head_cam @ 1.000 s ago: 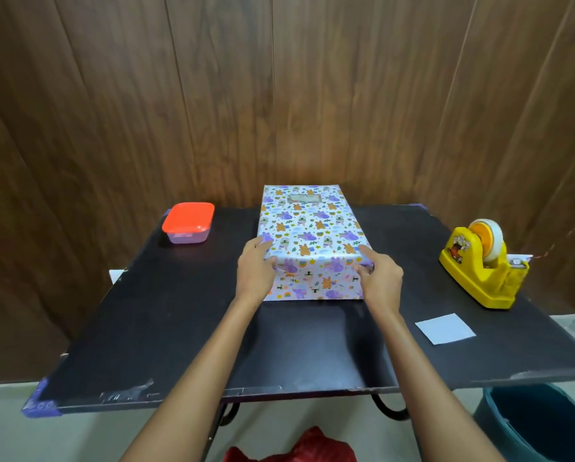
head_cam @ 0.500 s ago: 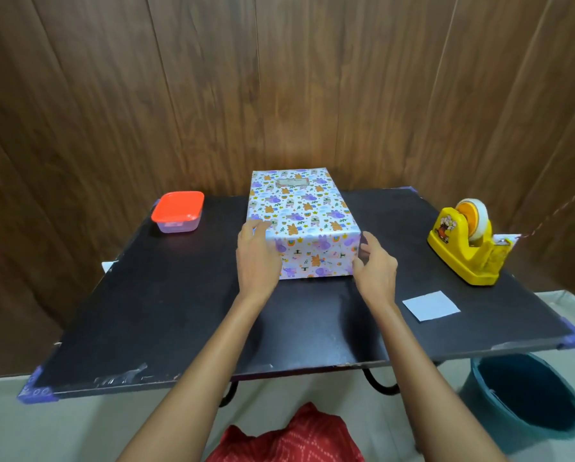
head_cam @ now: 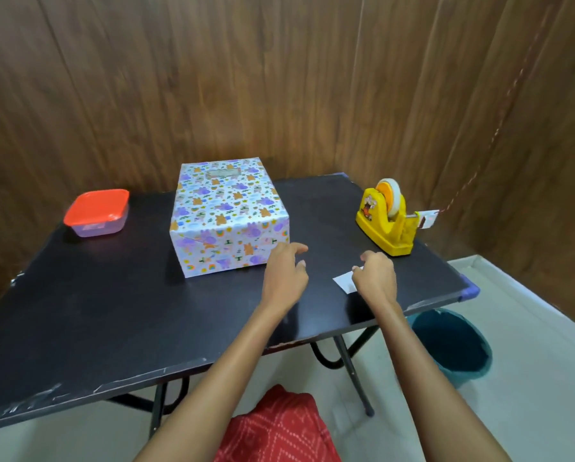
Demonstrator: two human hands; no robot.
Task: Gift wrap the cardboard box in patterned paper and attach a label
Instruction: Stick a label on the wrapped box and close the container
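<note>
Two bare forearms are seen reaching forward over the near edge of the desk (head_cam: 112, 311), above a red patterned cloth (head_cam: 272, 428) at the bottom of the view. To the right, below the desk's edge, a teal bucket (head_cam: 452, 348) is set on the floor.

The left hand (head_cam: 286, 278) is held over the dark desk top, just beside the near right corner of the box (head_cam: 229, 208). Its fingers (head_cam: 296, 250) are loosely stretched and a little spread, and nothing is held in them.

The right hand (head_cam: 376, 278) is laid over the label (head_cam: 343, 281), a small white slip lying on the desk to the right of the left hand. Its fingers (head_cam: 371, 258) are curled down at the slip's far edge. Whether the slip is pinched or only touched cannot be told, since much of it is hidden by the hand.

Farther back, the box is found at the middle of the desk, fully covered in patterned paper (head_cam: 212, 255) printed with purple and orange figures on white.

A yellow tape dispenser (head_cam: 386, 221), loaded with a roll, is placed near the desk's right edge, well apart from the box. A clear container with a red lid (head_cam: 96, 211) is set at the far left. Behind everything, a wood-panelled wall (head_cam: 279, 78) is seen.
</note>
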